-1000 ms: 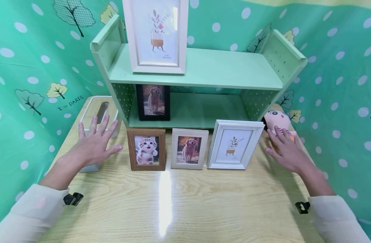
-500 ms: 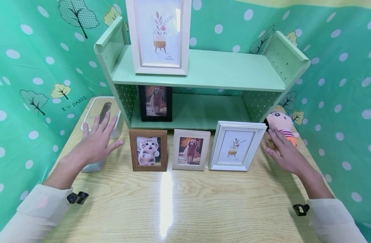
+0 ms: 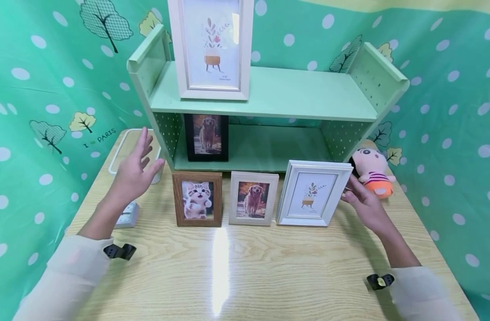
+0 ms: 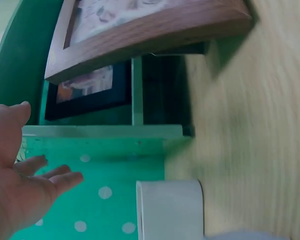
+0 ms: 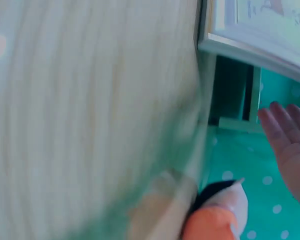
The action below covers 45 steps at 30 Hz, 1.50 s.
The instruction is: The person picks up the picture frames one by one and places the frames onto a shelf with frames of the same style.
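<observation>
My left hand [image 3: 133, 174] hovers over the left of the desk, fingers extended, holding nothing. Right of it a brown wooden photo frame [image 3: 219, 200] with a kitten picture stands upright. A pale wooden frame [image 3: 234, 209] with a dog picture is in the middle. To the right, a silver-white photo frame [image 3: 282, 216] with a plant print leans slightly back. Beside its right edge is my right hand [image 3: 367, 209], fingertips partly hidden behind it. In the right wrist view that hand's fingers [image 5: 275, 130] look straight and apart from the frame.
Behind the frames stands a green two-tier shelf [image 3: 309, 91]. It bears a large white frame [image 3: 242, 91] above and a black frame [image 3: 191, 151] below. A tissue box [image 3: 124, 147] and small grey-white object [image 3: 127, 216] lie left; a plush doll [image 3: 369, 165] sits right.
My right hand has moved left from the plush doll to the silver-white frame's edge. My left hand has turned edge-on and shifted slightly right. The frames stay in place.
</observation>
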Tool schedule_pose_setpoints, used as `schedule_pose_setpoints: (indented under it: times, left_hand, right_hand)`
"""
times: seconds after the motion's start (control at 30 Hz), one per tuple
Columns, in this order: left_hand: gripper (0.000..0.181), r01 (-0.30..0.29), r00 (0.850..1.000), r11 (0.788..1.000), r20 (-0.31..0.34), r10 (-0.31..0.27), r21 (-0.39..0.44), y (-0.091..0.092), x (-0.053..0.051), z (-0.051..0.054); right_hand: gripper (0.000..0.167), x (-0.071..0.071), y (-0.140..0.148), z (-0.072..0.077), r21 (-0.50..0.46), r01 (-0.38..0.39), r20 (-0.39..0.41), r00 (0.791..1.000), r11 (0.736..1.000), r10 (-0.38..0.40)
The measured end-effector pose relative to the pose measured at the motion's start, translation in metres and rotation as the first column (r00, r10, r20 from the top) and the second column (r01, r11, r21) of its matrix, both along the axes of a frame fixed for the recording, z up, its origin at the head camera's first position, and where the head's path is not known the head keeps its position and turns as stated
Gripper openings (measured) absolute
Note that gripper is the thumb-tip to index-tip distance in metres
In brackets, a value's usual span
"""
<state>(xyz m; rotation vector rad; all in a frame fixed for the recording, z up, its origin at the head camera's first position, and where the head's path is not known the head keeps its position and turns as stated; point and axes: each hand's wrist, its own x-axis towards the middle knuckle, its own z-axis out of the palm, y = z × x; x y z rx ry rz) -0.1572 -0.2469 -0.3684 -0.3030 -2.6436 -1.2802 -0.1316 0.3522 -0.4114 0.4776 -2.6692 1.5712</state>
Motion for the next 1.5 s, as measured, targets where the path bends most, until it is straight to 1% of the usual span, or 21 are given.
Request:
schedule_pose_setpoints:
  times: [0.03,0.1,0.17,0.2,0.33,0.47,0.57,0.67,0.77,0.93,1.03,1.27,1.37,1.5]
  left_hand:
    - [0.087,-0.003,1.0,0.999,-0.003,0.003,0.041,0.002,-0.002,0.001]
    - [0.088,-0.012,1.0,0.995,-0.006,0.012,0.101,0.005,-0.006,0.002]
    - [0.088,-0.021,1.0,0.99,-0.012,0.023,0.136,0.008,-0.009,0.004]
    - [0.088,-0.029,0.999,0.989,-0.017,0.032,0.146,0.01,-0.01,0.005]
    - [0.087,-0.056,0.997,0.983,-0.041,0.064,0.177,0.015,-0.016,0.008]
    - [0.084,-0.081,0.992,0.977,-0.078,0.098,0.198,0.02,-0.021,0.009]
    - [0.079,-0.118,0.982,0.974,-0.122,0.143,0.194,0.023,-0.025,0.007]
    - [0.075,-0.156,0.969,0.967,-0.159,0.19,0.2,0.027,-0.03,0.003]
    - [0.073,-0.177,0.961,0.961,-0.175,0.215,0.211,0.028,-0.035,0.0]
    - [0.071,-0.192,0.953,0.96,-0.193,0.232,0.204,0.026,-0.034,0.0]
    - [0.071,-0.198,0.945,0.96,-0.221,0.241,0.199,0.024,-0.034,-0.002]
    - [0.071,-0.216,0.92,0.96,-0.29,0.262,0.18,0.025,-0.035,-0.009]
    - [0.072,-0.214,0.914,0.96,-0.311,0.262,0.181,0.024,-0.038,-0.009]
    - [0.073,-0.212,0.908,0.96,-0.325,0.263,0.184,0.024,-0.039,-0.009]
  right_hand:
    - [0.06,0.0,-0.002,-0.001,-0.067,-0.005,0.011,1.0,0.998,0.006]
    - [0.06,0.001,-0.006,-0.004,-0.16,0.005,0.023,1.0,0.987,-0.002]
    - [0.06,0.002,-0.009,-0.006,-0.221,0.02,0.034,0.999,0.975,-0.012]
    - [0.06,0.002,-0.011,-0.007,-0.234,0.032,0.038,0.999,0.972,-0.024]
    - [0.061,0.004,-0.015,-0.011,-0.222,0.08,0.051,0.996,0.972,-0.07]
    - [0.062,0.005,-0.016,-0.012,-0.218,0.1,0.046,0.995,0.971,-0.092]
    - [0.062,0.005,-0.015,-0.012,-0.208,0.107,0.031,0.994,0.972,-0.103]
    - [0.061,0.004,-0.012,-0.013,-0.188,0.119,0.027,0.993,0.975,-0.116]
    - [0.06,0.004,-0.01,-0.015,-0.193,0.123,0.039,0.992,0.973,-0.118]
    - [0.06,0.002,-0.012,-0.017,-0.227,0.116,0.05,0.993,0.967,-0.107]
    - [0.06,0.002,-0.014,-0.018,-0.24,0.12,0.061,0.992,0.963,-0.109]
    - [0.061,0.002,-0.012,-0.018,-0.192,0.13,0.061,0.991,0.973,-0.121]
    - [0.061,0.0,-0.011,-0.018,-0.222,0.119,0.055,0.992,0.968,-0.109]
    - [0.061,-0.003,-0.01,-0.017,-0.248,0.096,0.049,0.995,0.964,-0.086]
